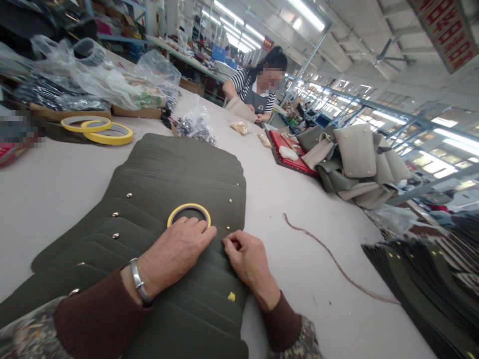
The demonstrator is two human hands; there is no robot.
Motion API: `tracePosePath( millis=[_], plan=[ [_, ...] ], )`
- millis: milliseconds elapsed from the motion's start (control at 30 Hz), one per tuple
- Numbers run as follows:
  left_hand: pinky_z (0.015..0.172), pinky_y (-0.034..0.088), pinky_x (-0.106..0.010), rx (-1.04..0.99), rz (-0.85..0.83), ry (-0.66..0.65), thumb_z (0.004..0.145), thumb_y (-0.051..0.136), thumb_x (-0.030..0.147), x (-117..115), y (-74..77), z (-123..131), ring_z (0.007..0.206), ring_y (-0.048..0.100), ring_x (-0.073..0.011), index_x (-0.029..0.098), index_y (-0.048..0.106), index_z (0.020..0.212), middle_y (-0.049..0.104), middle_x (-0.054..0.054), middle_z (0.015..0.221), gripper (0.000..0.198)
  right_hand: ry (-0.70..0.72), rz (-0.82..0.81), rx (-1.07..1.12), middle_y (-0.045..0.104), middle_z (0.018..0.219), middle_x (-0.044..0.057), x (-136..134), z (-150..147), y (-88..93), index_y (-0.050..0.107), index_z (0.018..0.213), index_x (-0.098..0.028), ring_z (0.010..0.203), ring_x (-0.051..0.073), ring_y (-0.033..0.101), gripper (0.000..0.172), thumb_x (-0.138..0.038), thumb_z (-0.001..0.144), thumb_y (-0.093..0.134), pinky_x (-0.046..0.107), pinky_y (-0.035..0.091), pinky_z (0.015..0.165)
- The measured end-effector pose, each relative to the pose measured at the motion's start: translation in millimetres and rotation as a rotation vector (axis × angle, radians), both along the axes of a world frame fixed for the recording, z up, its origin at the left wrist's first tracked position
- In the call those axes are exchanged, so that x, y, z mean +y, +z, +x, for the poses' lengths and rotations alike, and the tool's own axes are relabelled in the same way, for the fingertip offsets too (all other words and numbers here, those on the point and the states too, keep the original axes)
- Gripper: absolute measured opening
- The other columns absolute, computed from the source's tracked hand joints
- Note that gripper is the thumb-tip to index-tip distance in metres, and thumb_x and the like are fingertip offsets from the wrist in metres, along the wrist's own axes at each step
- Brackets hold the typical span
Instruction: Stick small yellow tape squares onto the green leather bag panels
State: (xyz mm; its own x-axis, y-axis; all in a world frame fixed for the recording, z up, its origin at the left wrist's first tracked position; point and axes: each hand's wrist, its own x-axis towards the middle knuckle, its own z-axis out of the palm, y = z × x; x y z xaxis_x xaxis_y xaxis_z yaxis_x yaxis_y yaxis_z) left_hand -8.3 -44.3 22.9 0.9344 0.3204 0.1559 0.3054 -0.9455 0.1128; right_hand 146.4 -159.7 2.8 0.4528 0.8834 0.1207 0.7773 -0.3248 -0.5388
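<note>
Dark olive leather panels point(179, 164) lie fanned in an overlapping stack in front of me, with small gold studs along both sides. My left hand point(183, 244) rests over them, its fingers closed on the near edge of a yellow tape roll point(171, 214). Beside the right row of studs, my right hand point(245, 257) pinches thumb and forefinger together near the panels' edge. Whatever lies between those fingertips is too small to make out. A yellow scrap of tape point(231, 296) sits on a lower panel.
More tape rolls point(112, 134) lie at the back left near plastic bags point(90, 75). A brown cord point(329, 254) crosses the table at right. Beige and olive bag pieces point(355, 154) are heaped beyond, with stacked dark panels point(411, 279) nearer. A co-worker point(254, 89) sits opposite.
</note>
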Motion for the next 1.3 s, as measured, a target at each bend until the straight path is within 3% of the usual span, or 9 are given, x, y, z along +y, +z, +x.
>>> tracePosePath(
  millis=[167, 267, 367, 500, 733, 967, 1033, 1200, 1300],
  plan=[
    [0.069, 0.051, -0.030, -0.140, -0.079, -0.051, 0.094, 0.044, 0.013, 9, -3.7, -2, 0.077, 0.064, -0.0185, 0.021, 0.060, 0.108, 0.066, -0.003, 0.088, 0.022, 0.056, -0.054, 0.171, 0.067, 0.060, -0.001, -3, 5, 8.0, 0.072, 0.069, -0.019, 0.055, 0.013, 0.058, 0.013, -0.017, 0.080, 0.065, 0.023, 0.040, 0.055],
    [0.075, 0.055, -0.027, -0.335, -0.114, -0.102, 0.098, 0.042, 0.022, 13, -11.3, -2, 0.085, 0.069, -0.0164, 0.019, 0.059, 0.115, 0.072, -0.005, 0.098, 0.024, 0.052, 0.132, 0.299, 0.071, 0.073, 0.001, -4, 6, 5.3, 0.074, 0.086, -0.019, 0.063, 0.014, 0.062, 0.011, -0.019, 0.083, 0.063, 0.023, 0.046, 0.060],
    [0.084, 0.056, -0.024, -0.446, -0.134, -0.132, 0.100, 0.039, 0.027, 12, -15.7, -2, 0.095, 0.070, -0.0156, 0.018, 0.053, 0.127, 0.073, -0.007, 0.111, 0.032, 0.105, 0.356, 0.360, 0.072, 0.090, 0.005, -1, 4, 4.9, 0.071, 0.103, -0.018, 0.076, 0.015, 0.065, 0.020, -0.019, 0.086, 0.061, 0.025, 0.051, 0.069],
    [0.083, 0.057, -0.024, -0.433, -0.108, -0.107, 0.100, 0.038, 0.029, 9, -17.5, -2, 0.097, 0.071, -0.0165, 0.016, 0.042, 0.139, 0.072, -0.009, 0.116, 0.041, 0.273, 0.460, 0.255, 0.070, 0.093, 0.006, 5, -1, 9.2, 0.069, 0.104, -0.018, 0.081, 0.015, 0.064, 0.020, -0.014, 0.088, 0.059, 0.026, 0.052, 0.074],
    [0.070, 0.056, -0.023, -0.388, -0.111, -0.083, 0.100, 0.038, 0.027, 6, -20.7, -1, 0.086, 0.073, -0.0159, 0.018, 0.046, 0.128, 0.074, -0.007, 0.106, 0.031, 0.344, 0.569, 0.014, 0.068, 0.076, 0.004, 15, -2, 3.7, 0.065, 0.084, -0.018, 0.068, 0.014, 0.062, 0.013, -0.011, 0.086, 0.054, 0.025, 0.049, 0.065],
    [0.060, 0.049, -0.024, -0.360, -0.171, -0.029, 0.098, 0.039, 0.020, 13, -3.2, 5, 0.069, 0.067, -0.0147, 0.021, 0.058, 0.097, 0.069, 0.000, 0.084, 0.018, 0.283, 0.623, -0.134, 0.064, 0.065, 0.003, 26, 0, 10.3, 0.066, 0.076, -0.016, 0.057, 0.014, 0.058, 0.015, -0.010, 0.080, 0.053, 0.025, 0.046, 0.056],
    [0.057, 0.047, -0.025, -0.372, -0.142, -0.031, 0.097, 0.039, 0.017, 15, 1.8, 9, 0.065, 0.065, -0.0151, 0.021, 0.058, 0.091, 0.066, 0.001, 0.078, 0.020, 0.198, 0.589, 0.018, 0.064, 0.062, 0.002, 28, -1, 16.1, 0.067, 0.073, -0.017, 0.054, 0.012, 0.056, 0.014, -0.013, 0.078, 0.054, 0.024, 0.046, 0.054],
    [0.060, 0.046, -0.024, -0.480, -0.076, -0.056, 0.096, 0.040, 0.015, 12, 2.2, 17, 0.065, 0.061, -0.0138, 0.020, 0.059, 0.091, 0.062, 0.000, 0.075, 0.020, -0.053, 0.352, 0.809, 0.059, 0.048, -0.003, 30, -4, 25.9, 0.064, 0.069, -0.016, 0.039, 0.010, 0.053, 0.011, -0.026, 0.073, 0.061, 0.020, 0.045, 0.041],
    [0.061, 0.046, -0.022, -0.535, -0.063, -0.055, 0.096, 0.042, 0.015, 4, -2.1, 19, 0.064, 0.059, -0.0121, 0.020, 0.059, 0.090, 0.061, 0.001, 0.072, 0.019, -0.150, 0.306, 0.993, 0.058, 0.046, -0.004, 31, 2, 20.5, 0.063, 0.067, -0.015, 0.037, 0.009, 0.052, 0.016, -0.030, 0.067, 0.067, 0.020, 0.046, 0.039]
  ],
)
